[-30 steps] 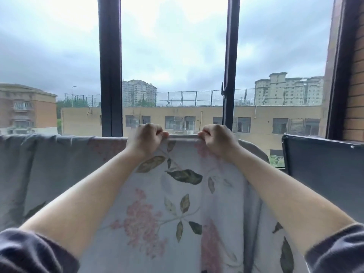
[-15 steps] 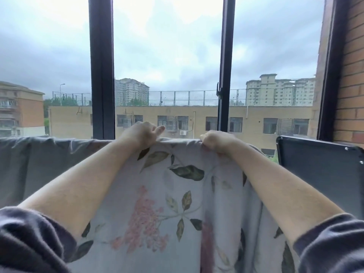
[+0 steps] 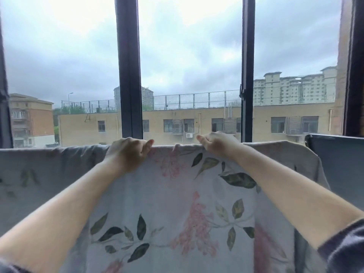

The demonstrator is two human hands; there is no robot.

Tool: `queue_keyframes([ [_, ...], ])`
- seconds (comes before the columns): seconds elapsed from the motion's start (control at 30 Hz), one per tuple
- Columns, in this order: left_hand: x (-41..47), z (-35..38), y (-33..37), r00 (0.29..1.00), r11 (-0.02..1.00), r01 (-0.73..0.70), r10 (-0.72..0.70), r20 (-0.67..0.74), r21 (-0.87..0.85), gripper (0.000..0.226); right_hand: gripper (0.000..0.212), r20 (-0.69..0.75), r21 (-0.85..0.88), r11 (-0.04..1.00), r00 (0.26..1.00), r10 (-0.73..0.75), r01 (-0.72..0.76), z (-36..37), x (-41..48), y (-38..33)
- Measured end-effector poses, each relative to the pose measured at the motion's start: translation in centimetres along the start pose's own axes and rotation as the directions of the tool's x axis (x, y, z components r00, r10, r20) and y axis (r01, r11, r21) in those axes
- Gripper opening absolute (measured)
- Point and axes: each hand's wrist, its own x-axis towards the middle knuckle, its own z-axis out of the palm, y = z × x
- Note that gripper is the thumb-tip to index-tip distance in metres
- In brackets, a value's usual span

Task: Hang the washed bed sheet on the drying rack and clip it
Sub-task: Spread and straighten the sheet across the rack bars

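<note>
The bed sheet (image 3: 177, 203) — pale, printed with pink flowers and dark leaves — hangs draped over a rail hidden under its top fold, in front of the window frame (image 3: 130, 75); the drying rack itself cannot be made out beneath the cloth. The left hand (image 3: 129, 152) has its grip curled closed on the top edge, fingers over the fold. The right hand (image 3: 217, 143) pinches the same edge a little apart, thumb forward. To the right stands a dark panel (image 3: 338, 158). No clips show, and no containers are in view. The likely risk: unclipped, the damp sheet slides off to its heavier side once released, or bunches unevenly.
</note>
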Motion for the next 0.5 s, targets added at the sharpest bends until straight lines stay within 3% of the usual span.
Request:
queue_keyframes([
  [0.1,0.7,0.4,-0.2,0.997,0.995,-0.072,0.072,-0.001,-0.068,0.056,0.057,-0.034,-0.082,0.995,0.997,-0.065,0.062,1.4,1.9,-5.4],
  [0.23,0.4,1.0,-3.2,0.988,0.968,-0.157,0.156,-0.019,-0.198,0.058,0.059,-0.153,-0.133,0.991,0.987,-0.039,0.019,3.0,3.5,-7.6],
  [0.33,-0.8,0.7,-6.5,0.99,0.981,-0.135,0.128,-0.056,-0.138,0.052,0.057,-0.204,-0.159,0.987,0.979,-0.014,-0.019,3.4,3.5,-7.7],
  [0.5,-1.7,-0.3,-9.6,0.996,0.994,-0.09,0.091,0.016,-0.061,0.056,0.058,-0.229,-0.149,0.989,0.973,-0.014,-0.021,3.7,3.9,-8.4],
])
